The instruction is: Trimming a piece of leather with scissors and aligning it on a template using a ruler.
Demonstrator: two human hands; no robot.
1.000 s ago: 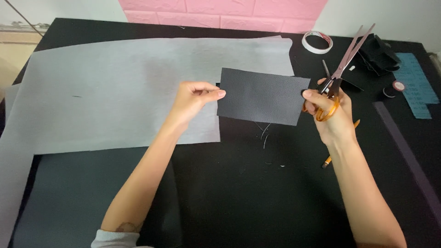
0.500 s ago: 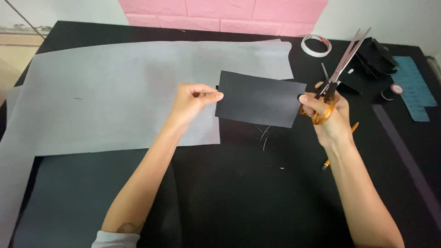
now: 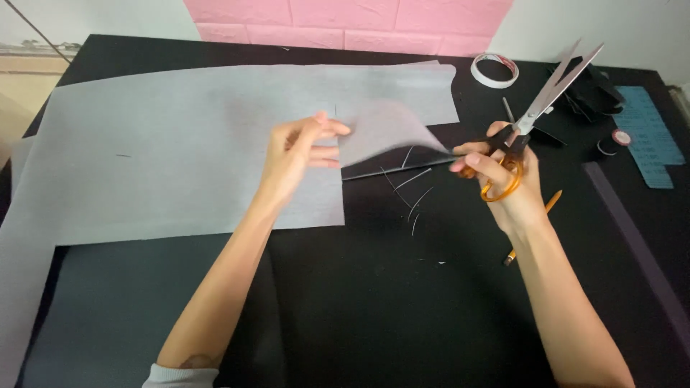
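Fabric piece point(image 3: 392, 136), pale grey underside up, pinched between left hand point(image 3: 298, 154) and right hand point(image 3: 496, 176); right grip also holding scissors point(image 3: 535, 108).

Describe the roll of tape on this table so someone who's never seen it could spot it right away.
Start at the pink brick wall behind the black table, then go to the table's far right side. The tape roll lies flat just beyond the big pale sheet, past the raised scissors. It is the only white ring there.
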